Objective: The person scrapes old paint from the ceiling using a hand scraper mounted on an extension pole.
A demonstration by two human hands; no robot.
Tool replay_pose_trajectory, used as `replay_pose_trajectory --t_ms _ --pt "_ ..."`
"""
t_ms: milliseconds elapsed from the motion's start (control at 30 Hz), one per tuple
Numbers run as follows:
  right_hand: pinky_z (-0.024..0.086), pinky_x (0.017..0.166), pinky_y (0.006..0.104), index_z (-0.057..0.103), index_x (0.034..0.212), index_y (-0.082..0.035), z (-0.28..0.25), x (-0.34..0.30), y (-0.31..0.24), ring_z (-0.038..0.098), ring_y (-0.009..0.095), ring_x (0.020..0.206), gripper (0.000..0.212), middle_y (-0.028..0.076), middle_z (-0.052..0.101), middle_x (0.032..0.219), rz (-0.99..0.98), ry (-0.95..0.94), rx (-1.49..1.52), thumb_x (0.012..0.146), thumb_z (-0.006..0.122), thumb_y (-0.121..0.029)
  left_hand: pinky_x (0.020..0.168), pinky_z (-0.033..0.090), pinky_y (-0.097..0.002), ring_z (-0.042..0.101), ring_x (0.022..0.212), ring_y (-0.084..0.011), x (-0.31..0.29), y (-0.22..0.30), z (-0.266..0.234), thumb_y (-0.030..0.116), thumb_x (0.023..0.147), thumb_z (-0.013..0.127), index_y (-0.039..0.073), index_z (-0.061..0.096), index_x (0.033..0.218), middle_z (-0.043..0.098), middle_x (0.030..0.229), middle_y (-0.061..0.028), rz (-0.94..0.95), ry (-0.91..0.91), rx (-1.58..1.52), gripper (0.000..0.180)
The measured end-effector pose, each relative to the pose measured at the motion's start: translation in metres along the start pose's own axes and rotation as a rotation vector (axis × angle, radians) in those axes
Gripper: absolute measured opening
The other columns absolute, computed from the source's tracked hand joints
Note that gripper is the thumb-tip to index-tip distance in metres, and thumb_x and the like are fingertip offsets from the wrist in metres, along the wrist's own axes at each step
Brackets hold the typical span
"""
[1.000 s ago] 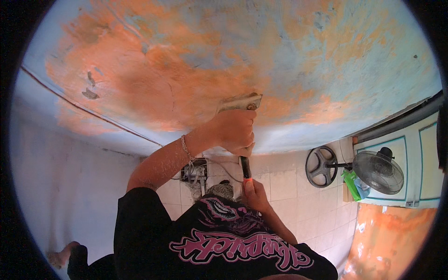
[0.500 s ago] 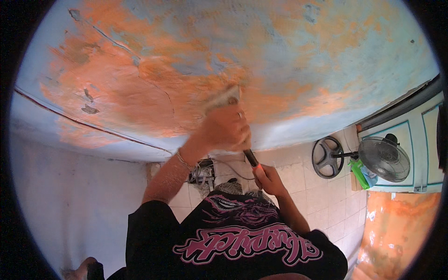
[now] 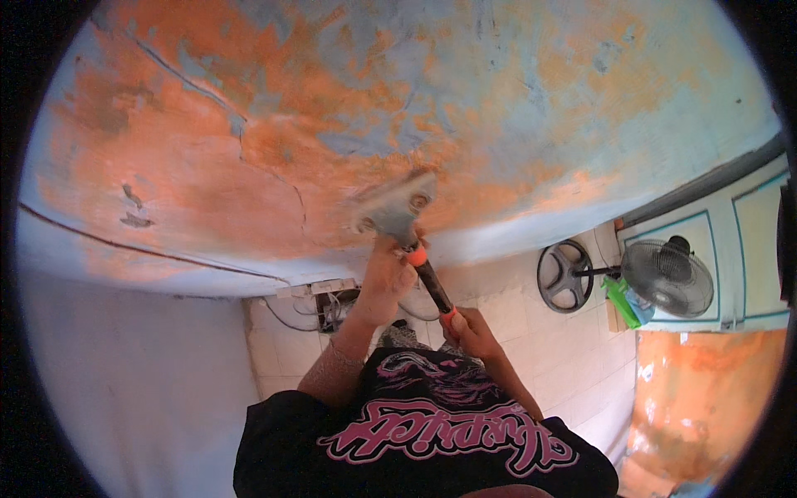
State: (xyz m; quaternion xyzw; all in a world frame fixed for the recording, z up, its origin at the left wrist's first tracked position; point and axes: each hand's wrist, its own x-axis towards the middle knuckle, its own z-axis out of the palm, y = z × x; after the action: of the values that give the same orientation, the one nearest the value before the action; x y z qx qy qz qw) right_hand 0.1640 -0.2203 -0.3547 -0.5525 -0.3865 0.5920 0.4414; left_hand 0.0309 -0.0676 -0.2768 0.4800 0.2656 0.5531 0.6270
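A long-handled scraper lies against a wall patched in orange and pale blue. Its wide grey metal head, slightly smeared by motion, has two round screws or knobs and rests on or very near the painted surface. My left hand is closed round the upper handle by an orange collar just below the head; part of its fingers is hidden. Lower down, my right hand wraps the orange-ended grip of the black handle.
A standing fan with a round black base is on the right, beside a green bag and a pale door. Cables and a dark box sit at the wall's foot. Cracks and a thin dark line cross the wall.
My left hand has shifted down from over the scraper's head, which now shows more fully. My right hand still grips the handle's lower end. The view has tilted slightly.
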Motion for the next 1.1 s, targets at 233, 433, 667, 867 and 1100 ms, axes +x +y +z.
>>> replay_pose_trajectory --t_ms 233,433,667,867,1100 --pt "0.036 0.045 0.0254 0.051 0.079 -0.005 -0.028 -0.015 -0.019 0.041 0.008 0.049 0.05 -0.001 0.045 0.059 0.123 -0.101 0.023 0.098 0.035 -0.048 0.042 0.033 -0.0259 0.037 0.044 -0.0118 0.01 -0.017 0.038 0.053 0.095 0.037 0.01 0.048 0.089 0.039 0.056 -0.0009 -0.457 -0.178 -0.608 0.045" --pt "0.046 0.053 0.0251 0.055 0.092 0.001 -0.067 -0.027 -0.022 0.048 0.009 0.055 0.05 0.0 0.047 0.061 0.072 -0.123 -0.111 0.097 0.041 -0.047 0.031 0.019 -0.0243 0.021 0.032 -0.0089 0.007 -0.03 0.063 0.062 0.093 0.032 0.015 0.039 0.074 0.026 0.043 0.0031 -0.369 0.065 -0.632 0.051" --pt "0.034 0.051 0.0227 0.054 0.119 0.001 -0.072 -0.046 -0.043 0.043 0.007 0.056 0.038 0.001 0.049 0.063 -0.083 0.117 -0.402 0.094 0.049 -0.026 0.029 0.017 -0.0256 0.019 0.031 -0.0098 -0.003 -0.039 0.078 0.064 0.092 0.033 0.016 0.036 0.07 0.024 0.044 0.0035 -0.41 0.266 -0.597 0.053" --pt "0.04 0.058 0.0275 0.054 0.123 -0.002 -0.079 -0.032 -0.067 0.05 0.011 0.061 0.041 0.006 0.056 0.072 -0.031 0.02 -0.46 0.095 0.049 -0.031 0.03 0.016 -0.0264 0.018 0.032 -0.0104 0.007 -0.012 0.076 0.063 0.092 0.033 0.017 0.033 0.069 0.022 0.044 0.0028 -0.279 0.341 -0.629 0.052" --pt "0.03 0.049 0.0237 0.057 0.114 0.0 -0.084 -0.041 -0.057 0.037 0.007 0.053 0.037 -0.003 0.045 0.061 0.041 0.0 -0.294 0.095 0.047 -0.03 0.031 0.017 -0.027 0.019 0.033 -0.0108 -0.006 -0.029 0.082 0.063 0.092 0.029 0.017 0.031 0.068 0.022 0.045 0.0026 -0.465 0.346 -0.563 0.052"
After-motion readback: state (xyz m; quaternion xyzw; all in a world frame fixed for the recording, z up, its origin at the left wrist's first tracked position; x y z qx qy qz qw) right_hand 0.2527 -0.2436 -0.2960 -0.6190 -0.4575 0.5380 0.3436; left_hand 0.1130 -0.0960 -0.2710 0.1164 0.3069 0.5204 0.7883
